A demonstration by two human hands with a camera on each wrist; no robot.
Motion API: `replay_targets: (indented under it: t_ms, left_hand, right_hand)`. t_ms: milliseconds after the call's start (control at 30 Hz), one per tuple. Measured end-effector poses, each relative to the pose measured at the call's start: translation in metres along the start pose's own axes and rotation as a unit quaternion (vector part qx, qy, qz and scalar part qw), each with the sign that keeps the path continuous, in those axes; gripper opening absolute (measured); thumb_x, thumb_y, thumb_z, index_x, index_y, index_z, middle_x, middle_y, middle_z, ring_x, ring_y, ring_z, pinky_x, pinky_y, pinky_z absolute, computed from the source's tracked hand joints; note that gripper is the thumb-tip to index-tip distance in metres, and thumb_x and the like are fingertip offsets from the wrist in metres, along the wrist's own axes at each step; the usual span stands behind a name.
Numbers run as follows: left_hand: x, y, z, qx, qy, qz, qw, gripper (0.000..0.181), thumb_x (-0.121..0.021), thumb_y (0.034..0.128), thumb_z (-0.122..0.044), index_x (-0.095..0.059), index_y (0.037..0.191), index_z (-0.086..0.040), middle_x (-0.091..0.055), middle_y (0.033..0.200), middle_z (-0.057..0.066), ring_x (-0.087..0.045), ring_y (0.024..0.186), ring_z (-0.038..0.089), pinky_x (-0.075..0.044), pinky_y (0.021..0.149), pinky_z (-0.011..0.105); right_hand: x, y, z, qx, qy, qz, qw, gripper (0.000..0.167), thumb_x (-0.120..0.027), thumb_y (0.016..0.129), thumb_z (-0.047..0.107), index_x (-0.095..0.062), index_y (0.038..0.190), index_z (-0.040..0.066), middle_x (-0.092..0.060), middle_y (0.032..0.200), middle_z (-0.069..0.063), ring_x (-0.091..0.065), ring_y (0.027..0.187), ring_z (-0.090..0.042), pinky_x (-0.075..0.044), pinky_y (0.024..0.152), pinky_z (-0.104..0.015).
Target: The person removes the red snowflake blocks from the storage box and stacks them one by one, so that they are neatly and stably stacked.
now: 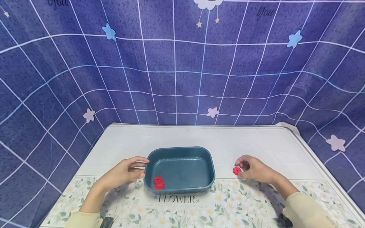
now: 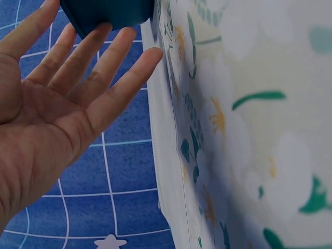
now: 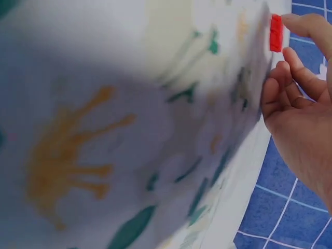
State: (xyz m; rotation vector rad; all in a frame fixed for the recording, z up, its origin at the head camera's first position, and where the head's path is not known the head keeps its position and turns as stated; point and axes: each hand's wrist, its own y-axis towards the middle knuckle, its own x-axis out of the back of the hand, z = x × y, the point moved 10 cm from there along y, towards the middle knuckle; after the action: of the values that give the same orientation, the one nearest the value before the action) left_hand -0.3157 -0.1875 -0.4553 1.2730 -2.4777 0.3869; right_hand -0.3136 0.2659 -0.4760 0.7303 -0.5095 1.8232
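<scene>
A dark teal rectangular plastic basin point(image 1: 182, 171) stands on the table. Red notched discs point(image 1: 158, 183) lie in its near left corner, overlapping so that I cannot tell their number. My left hand point(image 1: 126, 171) is at the basin's left side, its fingertips at the rim; in the left wrist view the left hand point(image 2: 67, 98) has its fingers extended and spread towards the basin point(image 2: 109, 15). To the basin's right, my right hand point(image 1: 255, 169) pinches another red notched disc point(image 1: 236, 171) between thumb and finger. The right wrist view shows this disc point(image 3: 276, 33) edge-on, at the fingertips of the right hand point(image 3: 301, 98).
A floral cloth point(image 1: 233, 202) with the word FLOWER covers the near part of the table. Behind it lies a plain white surface point(image 1: 125, 136). A blue curtain point(image 1: 185, 82) with a grid and star pattern hangs at the back and both sides.
</scene>
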Motion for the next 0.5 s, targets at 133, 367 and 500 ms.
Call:
replay_targets:
  t_ms: [133, 367, 500]
  left_hand:
    - [0.000, 0.000, 0.000, 0.003, 0.000, 0.000, 1.0000, 0.054, -0.070, 0.0994, -0.019, -0.050, 0.147, -0.005, -0.048, 0.152, 0.032, -0.063, 0.127, 0.040, -0.061, 0.095, 0.030]
    - [0.000, 0.000, -0.001, 0.000, -0.002, 0.000, 1.0000, 0.054, -0.070, 0.0991, -0.019, -0.050, 0.147, -0.004, -0.048, 0.152, 0.032, -0.062, 0.128, 0.040, -0.061, 0.095, 0.030]
    - [0.000, 0.000, 0.000, 0.000, 0.001, -0.001, 1.0000, 0.054, -0.070, 0.0993, -0.019, -0.050, 0.147, -0.005, -0.048, 0.152, 0.031, -0.063, 0.128, 0.040, -0.061, 0.095, 0.031]
  right_hand:
    - [0.012, 0.007, 0.016, 0.020, 0.016, -0.016, 0.9995, 0.034, -0.074, 0.086, 0.003, -0.065, 0.117, -0.004, -0.063, 0.101, -0.013, -0.057, 0.090, -0.013, -0.053, 0.075, -0.022]
    - [0.022, 0.033, 0.064, 0.060, 0.071, -0.041, 0.9949, 0.031, -0.073, 0.090, 0.003, -0.066, 0.120, 0.001, -0.063, 0.100, -0.013, -0.061, 0.090, -0.012, -0.056, 0.078, -0.023]
    - [0.009, 0.051, 0.095, 0.091, 0.094, -0.027, 0.9910, 0.033, -0.074, 0.089, 0.003, -0.066, 0.122, 0.004, -0.065, 0.103, -0.012, -0.063, 0.096, -0.015, -0.058, 0.083, -0.023]
